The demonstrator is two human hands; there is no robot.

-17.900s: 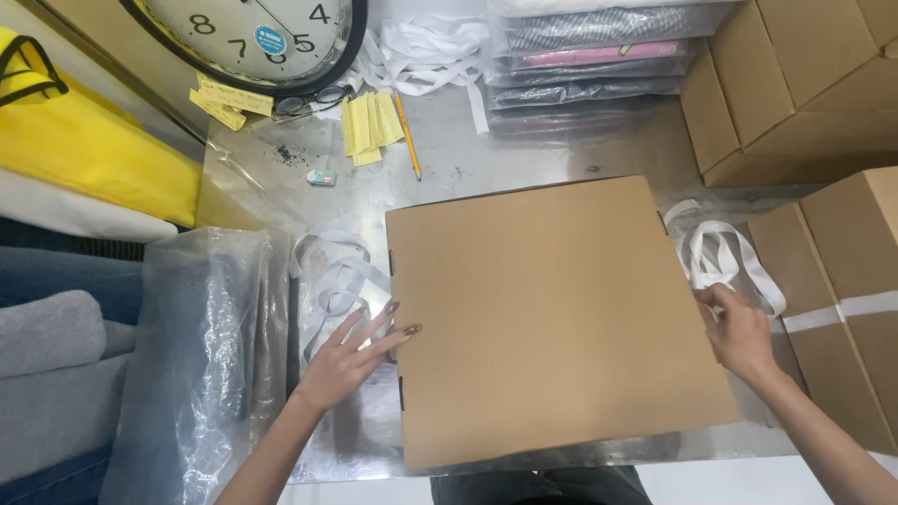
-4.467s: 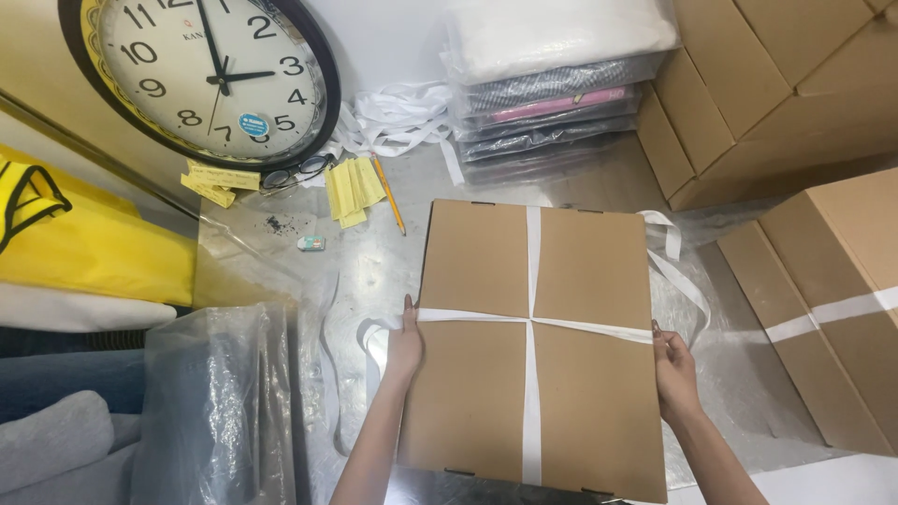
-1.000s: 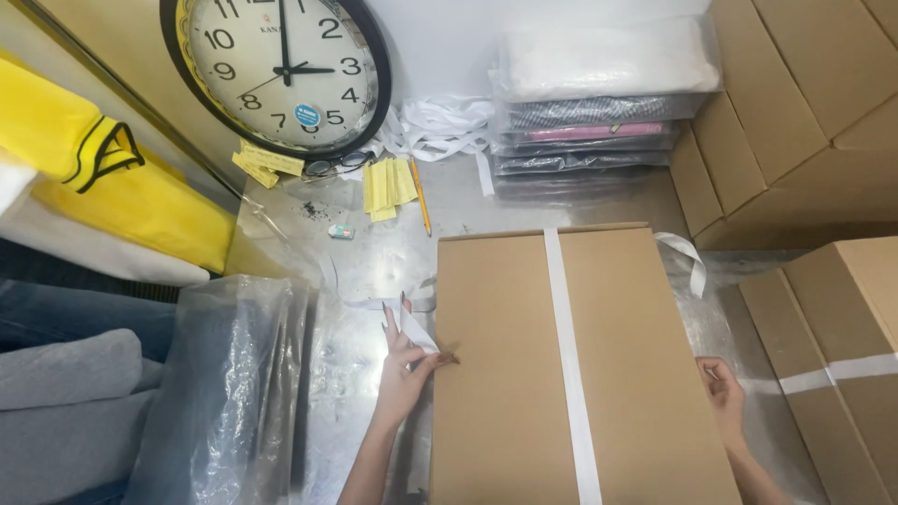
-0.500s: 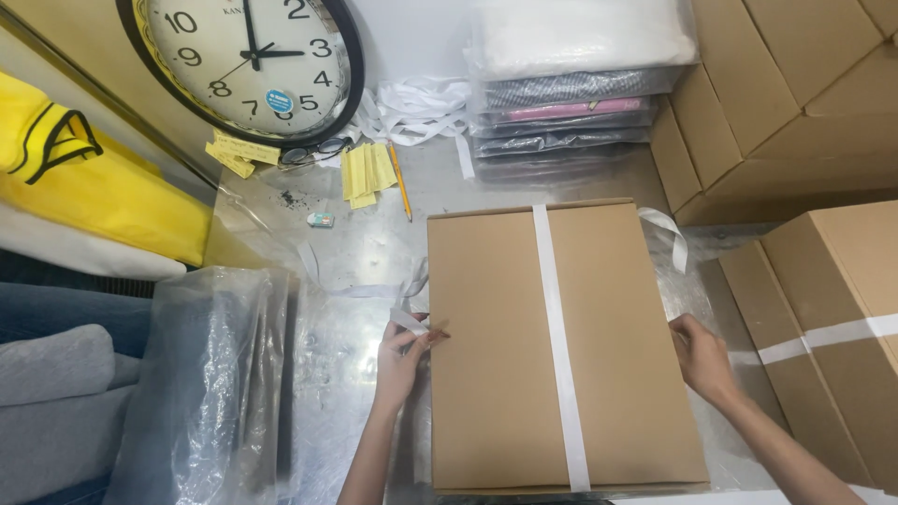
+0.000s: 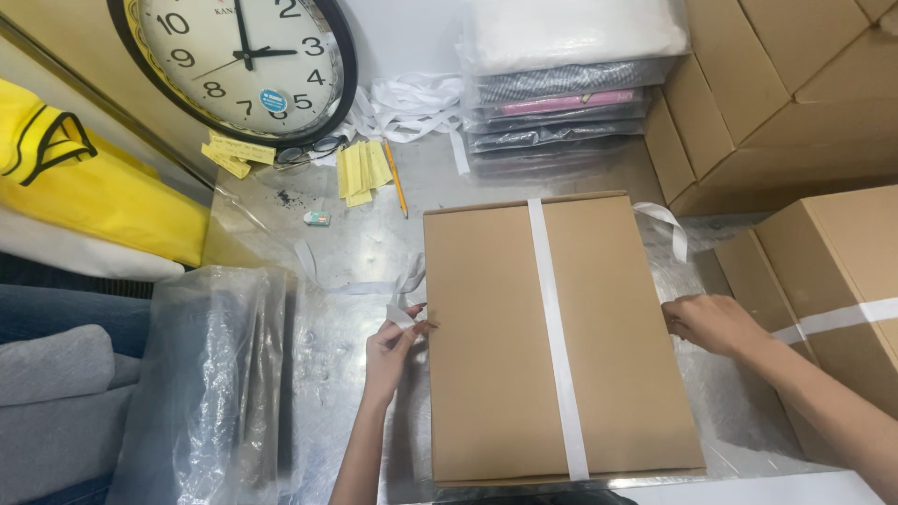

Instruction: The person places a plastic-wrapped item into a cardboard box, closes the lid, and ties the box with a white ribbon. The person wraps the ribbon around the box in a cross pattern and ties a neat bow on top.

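Flat brown cardboard box (image 5: 552,337) on a metal table (image 5: 355,252), crossed lengthwise by a white strap (image 5: 556,337). Left hand (image 5: 393,344), at the box's 9 o'clock edge, pinches a strap end; right hand (image 5: 711,323) touches the 3 o'clock edge. Wall clock (image 5: 238,61) at 11 o'clock; stacked cartons (image 5: 776,93) at 2 o'clock.

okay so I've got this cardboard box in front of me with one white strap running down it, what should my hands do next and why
Probably draw the loose white strap end across the cardboard box toward the right hand. The left hand pinches that end at the box's left edge, the right hand waits at the opposite edge, and only the lengthwise strap crosses the top.
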